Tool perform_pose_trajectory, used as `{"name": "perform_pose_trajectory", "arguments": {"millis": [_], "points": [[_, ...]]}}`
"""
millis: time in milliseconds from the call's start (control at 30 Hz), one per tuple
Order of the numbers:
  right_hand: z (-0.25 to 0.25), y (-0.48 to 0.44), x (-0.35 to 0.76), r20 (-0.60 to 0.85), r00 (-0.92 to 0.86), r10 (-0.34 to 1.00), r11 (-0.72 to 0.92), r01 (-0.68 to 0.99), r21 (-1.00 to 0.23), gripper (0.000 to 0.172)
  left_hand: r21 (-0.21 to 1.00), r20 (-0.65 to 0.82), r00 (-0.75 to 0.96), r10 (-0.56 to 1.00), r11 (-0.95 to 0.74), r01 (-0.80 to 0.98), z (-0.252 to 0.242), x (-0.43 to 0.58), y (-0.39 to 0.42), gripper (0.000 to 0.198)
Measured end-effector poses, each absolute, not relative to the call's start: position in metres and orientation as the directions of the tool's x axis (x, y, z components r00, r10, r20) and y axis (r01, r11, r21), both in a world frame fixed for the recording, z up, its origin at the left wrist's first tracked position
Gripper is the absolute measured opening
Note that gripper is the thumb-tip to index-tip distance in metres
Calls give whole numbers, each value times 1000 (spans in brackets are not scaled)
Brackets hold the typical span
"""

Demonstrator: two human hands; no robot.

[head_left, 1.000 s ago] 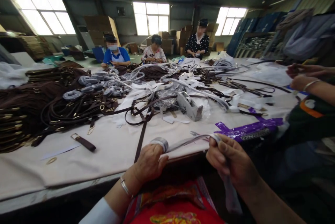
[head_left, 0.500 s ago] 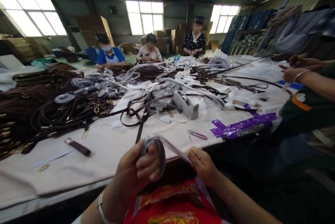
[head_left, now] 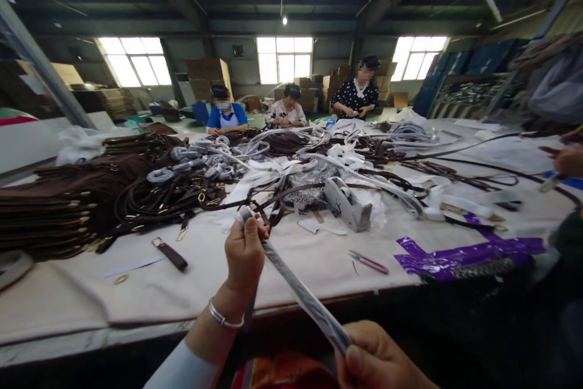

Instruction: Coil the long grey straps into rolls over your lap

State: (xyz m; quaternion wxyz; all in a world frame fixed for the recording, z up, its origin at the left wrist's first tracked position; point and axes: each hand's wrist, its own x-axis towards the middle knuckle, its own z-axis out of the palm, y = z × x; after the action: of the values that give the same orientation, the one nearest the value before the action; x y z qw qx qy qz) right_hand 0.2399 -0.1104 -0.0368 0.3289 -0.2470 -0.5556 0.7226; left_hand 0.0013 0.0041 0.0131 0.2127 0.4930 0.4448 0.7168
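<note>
A strap wrapped in greyish see-through film (head_left: 306,287) runs taut and slanting between my two hands. My left hand (head_left: 246,249), with a bangle at the wrist, is closed around its upper end, over the table's front part. Lower and nearer to me, my right hand (head_left: 371,355) pinches the other end, thumb on top. On the table to the left of my left hand lies a short dark brown strap with a buckle (head_left: 170,254). Pink-handled thread snips (head_left: 370,261) lie to the right. Part of a red printed bag (head_left: 285,372) shows below my hands.
Brown leather pieces (head_left: 40,219) are stacked at left, near coiled wrapped straps (head_left: 195,158). A tape dispenser (head_left: 346,204) stands mid-table. Purple tape (head_left: 473,255) covers something at right. Three people sit or stand opposite; another person's hand (head_left: 569,158) is at the right edge.
The coil around my left hand is no longer seen; the wrapped strap is now stretched out. My left hand is higher, my right hand lower and closer. The view has tilted up and turned left.
</note>
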Motion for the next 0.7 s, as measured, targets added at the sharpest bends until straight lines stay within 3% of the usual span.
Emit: {"name": "perform_pose_trajectory", "arguments": {"millis": [67, 100, 167, 267, 333, 433, 500, 567, 633, 700], "points": [[-25, -109, 243, 18, -599, 800, -230, -335, -914, 52, 615, 754, -206, 624, -557, 558, -2, 0, -1, 17], [-19, -107, 245, 35, -555, 831, -225, -394, -891, 48, 469, 810, -66, 583, -576, 669, -9, -1, -4, 13], [-5, -100, 252, 97, -436, 895, -139, -478, -867, 42, 246, 815, 204, 542, -644, 724, -19, 0, -13, 12], [12, -82, 268, 129, -253, 959, -9, -481, -877, 34, 133, 632, 529, 566, -752, 645, -28, 6, -33, 12], [17, -68, 280, 97, -136, 986, 33, -413, -910, 31, 202, 446, 652, 613, -779, 594, -27, 12, -47, 13], [10, -49, 294, 90, -35, 995, 86, -96, -992, 31, 496, 180, 749, 638, -716, 491, -10, 17, -70, 18], [-2, -43, 295, 148, -85, 985, 160, 165, -973, 37, 764, 49, 807, 589, -542, 349, 8, 17, -82, 30], [-16, -44, 287, 158, -241, 958, 224, 278, -934, 45, 962, -40, 838, 544, -207, 180, 24, 16, -91, 46], [-30, -51, 272, 43, -424, 905, 153, 229, -961, 54, 994, -37, 817, 576, 107, -30, 34, 15, -93, 57], [-40, -62, 255, -67, -523, 850, -12, 107, -994, 60, 910, 28, 716, 697, 278, -307, 42, 15, -88, 57]]}}
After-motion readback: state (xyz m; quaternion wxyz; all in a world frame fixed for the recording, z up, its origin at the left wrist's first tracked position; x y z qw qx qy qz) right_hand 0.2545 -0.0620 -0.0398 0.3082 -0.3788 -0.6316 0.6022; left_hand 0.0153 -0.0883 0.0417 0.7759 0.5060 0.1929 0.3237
